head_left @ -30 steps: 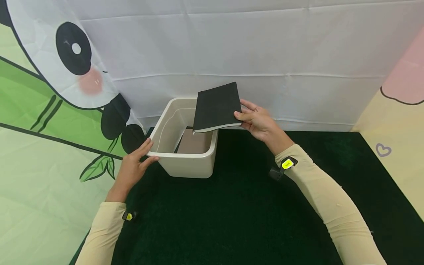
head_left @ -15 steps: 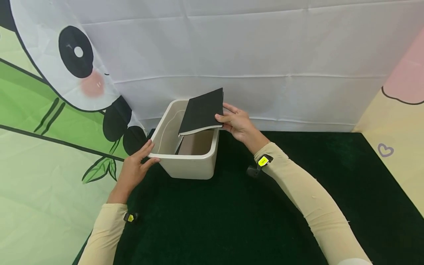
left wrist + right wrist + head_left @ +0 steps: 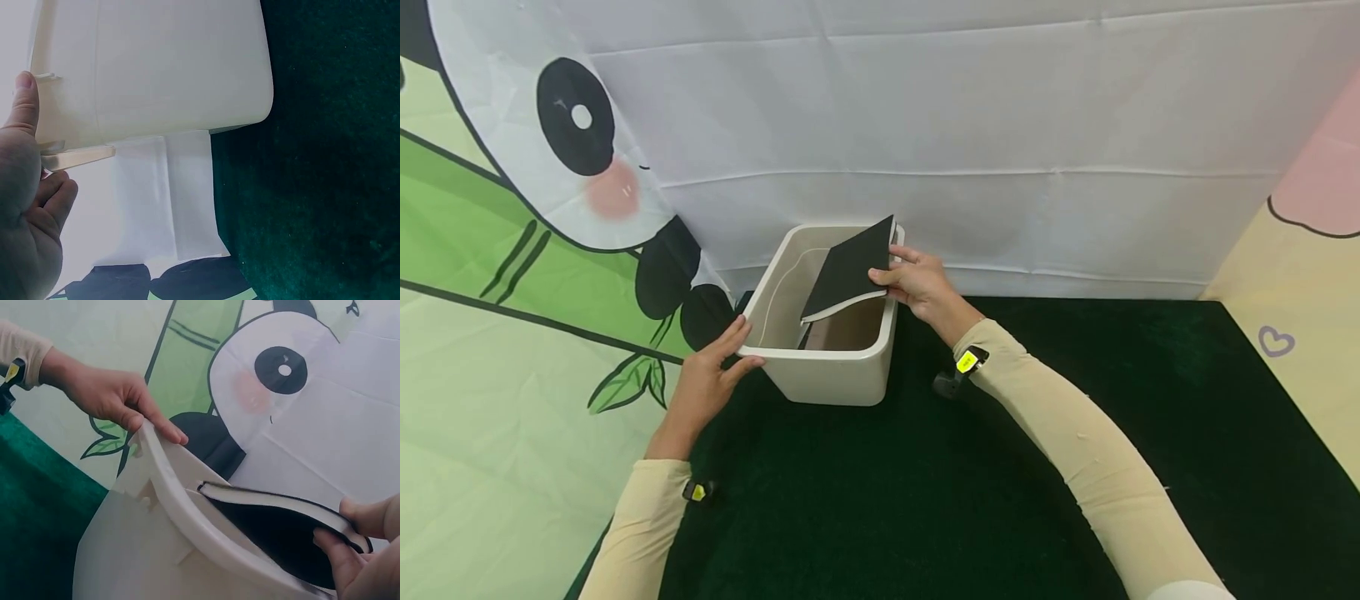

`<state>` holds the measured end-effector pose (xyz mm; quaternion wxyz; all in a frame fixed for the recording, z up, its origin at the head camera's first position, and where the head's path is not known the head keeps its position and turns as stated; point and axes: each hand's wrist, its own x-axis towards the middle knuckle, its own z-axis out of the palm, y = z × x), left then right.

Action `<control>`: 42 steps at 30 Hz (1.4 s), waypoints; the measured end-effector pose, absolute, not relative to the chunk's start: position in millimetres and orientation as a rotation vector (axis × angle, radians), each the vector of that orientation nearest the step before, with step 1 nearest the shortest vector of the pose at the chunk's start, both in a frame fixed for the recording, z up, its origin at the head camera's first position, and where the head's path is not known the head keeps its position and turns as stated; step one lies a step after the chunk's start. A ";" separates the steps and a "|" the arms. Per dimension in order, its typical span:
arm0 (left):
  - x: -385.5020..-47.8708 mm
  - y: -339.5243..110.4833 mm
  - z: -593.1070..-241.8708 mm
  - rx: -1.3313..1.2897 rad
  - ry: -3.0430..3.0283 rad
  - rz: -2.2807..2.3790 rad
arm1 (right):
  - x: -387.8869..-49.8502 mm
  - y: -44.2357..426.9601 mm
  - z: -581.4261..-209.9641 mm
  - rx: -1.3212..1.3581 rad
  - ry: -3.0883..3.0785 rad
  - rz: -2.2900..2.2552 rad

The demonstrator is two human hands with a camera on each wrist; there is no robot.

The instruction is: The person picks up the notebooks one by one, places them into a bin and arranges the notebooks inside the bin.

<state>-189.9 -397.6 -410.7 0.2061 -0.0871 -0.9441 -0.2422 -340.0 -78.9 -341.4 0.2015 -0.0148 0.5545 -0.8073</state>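
A black-covered notebook [image 3: 852, 271] with white page edges slants into the mouth of a cream plastic bin [image 3: 827, 379]. My right hand [image 3: 927, 293] pinches its right edge, thumb on the upper cover and fingers beneath. In the right wrist view the notebook [image 3: 281, 540] bows, its far end below the bin's rim [image 3: 187, 515]. My left hand [image 3: 700, 385] holds the bin's near left corner; in the left wrist view its thumb [image 3: 25, 103] lies against one wall and a finger along the adjoining one. A dark-edged flat thing [image 3: 805, 337] inside the bin is mostly hidden.
The bin stands on a dark green cloth [image 3: 880, 492] close to a white fabric backdrop [image 3: 962, 125]. A printed panda panel [image 3: 535, 292] rises at the left, and a yellow and pink panel [image 3: 1300, 275] at the right. Each wrist wears a small device [image 3: 972, 360].
My right hand has brought the notebook left and down, from above the bin's right side into its opening, and its near edge bends more. The left hand stays at the corner.
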 end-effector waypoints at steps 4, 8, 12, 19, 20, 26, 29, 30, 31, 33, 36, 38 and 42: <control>-190.1 -395.9 -411.0 -0.221 -2.642 -0.683 | -340.8 -81.6 -345.6 -0.050 1.597 -2.226; -189.8 -394.8 -411.2 -0.223 -2.635 -0.691 | -340.7 -84.0 -347.5 -0.039 1.643 -2.194; -190.7 -394.5 -411.8 -0.235 -2.627 -0.690 | -339.0 -87.5 -346.7 -0.014 1.671 -2.173; -191.1 -395.3 -412.8 -0.239 -2.624 -0.695 | -336.3 -96.9 -346.9 -0.019 1.669 -2.157; -191.1 -395.2 -412.8 -0.240 -2.624 -0.695 | -336.3 -98.1 -347.7 -0.024 1.665 -2.158; -193.4 -393.2 -414.4 -0.263 -2.603 -0.700 | -334.8 -97.5 -353.0 -0.038 1.670 -2.178; -194.8 -393.9 -415.3 -0.272 -2.594 -0.699 | -334.8 -89.5 -353.0 -0.003 1.665 -2.195; -194.9 -394.0 -414.9 -0.271 -2.597 -0.699 | -335.6 -86.2 -352.6 0.011 1.662 -2.201; -195.4 -394.0 -414.4 -0.276 -2.595 -0.697 | -336.5 -82.4 -351.7 0.028 1.652 -2.214; -196.7 -394.6 -413.6 -0.278 -2.596 -0.692 | -338.1 -74.5 -348.6 0.037 1.650 -2.231; -198.2 -394.6 -412.5 -0.281 -2.608 -0.685 | -339.2 -60.3 -344.1 0.012 1.657 -2.239; -198.9 -394.6 -411.8 -0.279 -2.618 -0.696 | -338.1 -48.8 -341.9 -0.013 1.664 -2.240; -197.2 -395.8 -407.6 -0.239 -2.654 -0.777 | -333.5 -23.0 -339.8 -0.064 1.694 -2.220</control>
